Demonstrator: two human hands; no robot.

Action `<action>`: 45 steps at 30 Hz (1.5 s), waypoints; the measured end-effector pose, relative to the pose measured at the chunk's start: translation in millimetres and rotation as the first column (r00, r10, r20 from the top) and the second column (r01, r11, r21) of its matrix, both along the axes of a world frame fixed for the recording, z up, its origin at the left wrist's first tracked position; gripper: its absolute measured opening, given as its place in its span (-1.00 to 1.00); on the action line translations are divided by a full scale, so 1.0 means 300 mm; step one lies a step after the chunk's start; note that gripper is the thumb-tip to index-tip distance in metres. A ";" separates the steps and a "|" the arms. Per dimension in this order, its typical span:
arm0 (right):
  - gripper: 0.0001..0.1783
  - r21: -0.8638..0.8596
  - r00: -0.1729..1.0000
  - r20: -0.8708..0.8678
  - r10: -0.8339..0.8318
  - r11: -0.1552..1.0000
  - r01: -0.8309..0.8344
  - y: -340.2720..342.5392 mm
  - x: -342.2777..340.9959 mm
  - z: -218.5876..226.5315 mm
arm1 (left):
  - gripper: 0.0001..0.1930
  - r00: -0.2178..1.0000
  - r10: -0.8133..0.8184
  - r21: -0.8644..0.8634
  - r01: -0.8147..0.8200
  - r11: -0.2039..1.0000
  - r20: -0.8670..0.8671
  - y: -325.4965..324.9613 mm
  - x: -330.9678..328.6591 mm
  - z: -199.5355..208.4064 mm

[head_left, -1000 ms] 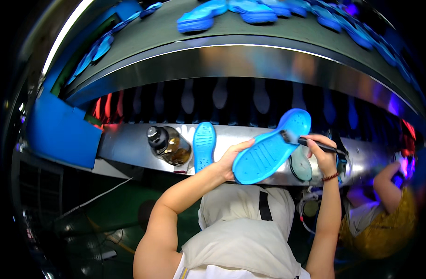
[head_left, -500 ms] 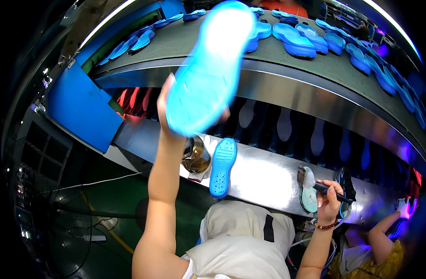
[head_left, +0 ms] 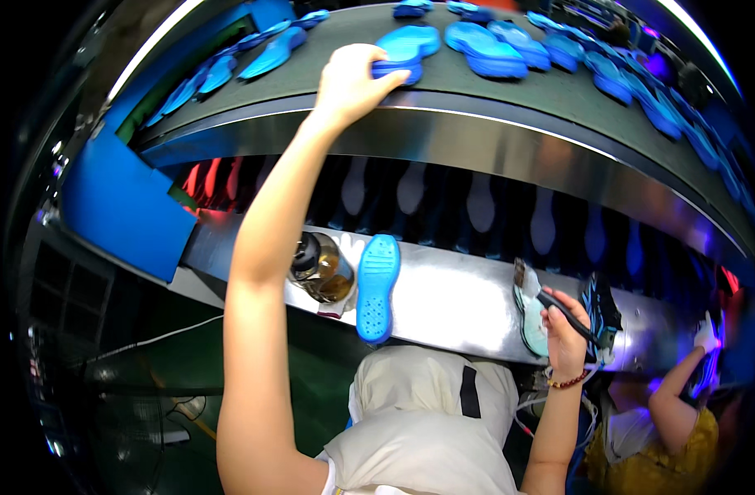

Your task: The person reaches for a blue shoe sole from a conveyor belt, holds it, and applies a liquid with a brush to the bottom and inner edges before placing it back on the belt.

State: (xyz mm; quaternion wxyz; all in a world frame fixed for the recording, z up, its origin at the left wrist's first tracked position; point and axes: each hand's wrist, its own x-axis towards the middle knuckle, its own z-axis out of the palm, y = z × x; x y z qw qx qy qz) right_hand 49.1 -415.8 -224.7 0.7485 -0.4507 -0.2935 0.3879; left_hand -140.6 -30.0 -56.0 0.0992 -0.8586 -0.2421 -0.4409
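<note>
Up on the belt, my left hand [head_left: 352, 82] has its thumb and fingers around the near end of a blue shoe sole [head_left: 410, 49], which rests there. My right hand [head_left: 565, 322] grips a brush [head_left: 571, 318] by its black handle, low over the metal bench. The brush head tilts toward a pale green sole-shaped piece [head_left: 532, 322] beneath it. Beside that lies a dark shoe or sole [head_left: 600, 309], partly hidden by the hand. Another blue sole [head_left: 378, 289], with treads and small holes, lies lengthwise in front of my lap.
A jar of amber liquid [head_left: 332, 276] stands left of the blue sole on the metal bench [head_left: 451, 305]. Several more blue soles line the green belt [head_left: 336, 58]. Dark slots with hanging sole shapes run under its metal edge [head_left: 493, 136]. Another person's gloved hand [head_left: 707, 337] is at far right.
My left hand has come down from holding a blue sole aloft and is now at a sole on the belt. My right hand still holds the brush over the pale green piece.
</note>
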 end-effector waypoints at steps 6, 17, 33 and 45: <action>-0.74 -0.025 0.989 -0.105 -0.103 0.995 0.101 -0.012 0.034 -0.036 | -0.70 0.197 0.125 -0.233 0.836 0.496 0.972 -0.314 -0.176 -0.108; -0.78 0.024 0.984 -0.174 0.025 0.999 -0.021 0.025 0.003 -0.014 | -0.17 0.350 0.007 -0.241 0.657 -0.714 0.937 -0.563 -0.231 -0.697; -0.80 0.008 0.594 0.798 -0.098 0.988 0.152 0.237 -0.140 0.011 | -0.09 0.654 0.469 -0.302 0.722 -0.623 0.594 -0.906 0.116 -0.696; -0.79 0.019 0.812 0.583 0.008 1.000 -0.023 0.134 -0.079 0.142 | 0.03 0.497 0.350 -0.022 0.599 -0.801 0.794 -0.838 0.024 -0.628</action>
